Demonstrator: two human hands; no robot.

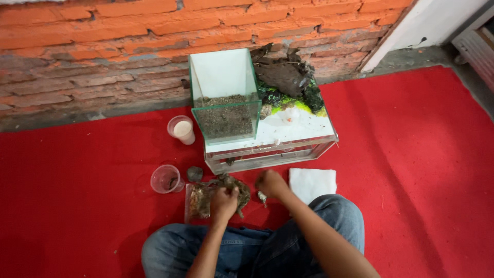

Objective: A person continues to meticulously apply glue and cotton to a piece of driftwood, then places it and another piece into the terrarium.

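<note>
The person sits on the red carpet (82,170) with knees bent, both hands down in front of the jeans. The left hand (224,200) rests on a clump of brownish moss or dried plant matter (206,193), which lies on a clear flat bag or tray just before the left knee; the fingers curl into the clump's near side, though how firmly they hold it cannot be told from this height. The clump spreads sideways, its long axis running left to right, and most of it lies to the left of and beyond that hand. The right hand (271,183) hovers just beside the clump's right end, loosely closed; a small pale object (262,196) sits under it, and whether it is held cannot be told. The left hand is plainly the nearer one. An empty clear plastic cup (165,179) and a dark stone (194,174) lie just left of the clump, a cup of white material (182,129) farther off. A small glass tank with gravel (224,103) stands on a larger glass tank (272,149) straight ahead, and a white folded cloth (312,183) lies to the right.
</note>
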